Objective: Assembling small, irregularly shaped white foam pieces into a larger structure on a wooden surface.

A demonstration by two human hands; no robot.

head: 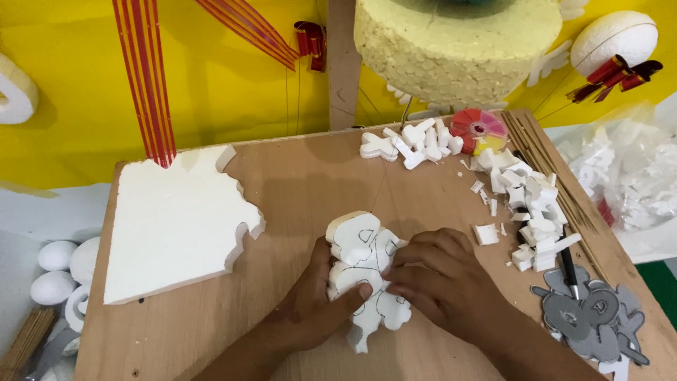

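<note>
Here, left hand [314, 307], right hand [441, 282], gripping foam cutout [363, 264], wooden table [296, 183].

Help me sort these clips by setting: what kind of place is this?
Likely a craft workshop for foam decorations. Both hands hold a marked white foam cutout on a wooden board, beside a cut foam sheet and foam offcuts.
</note>
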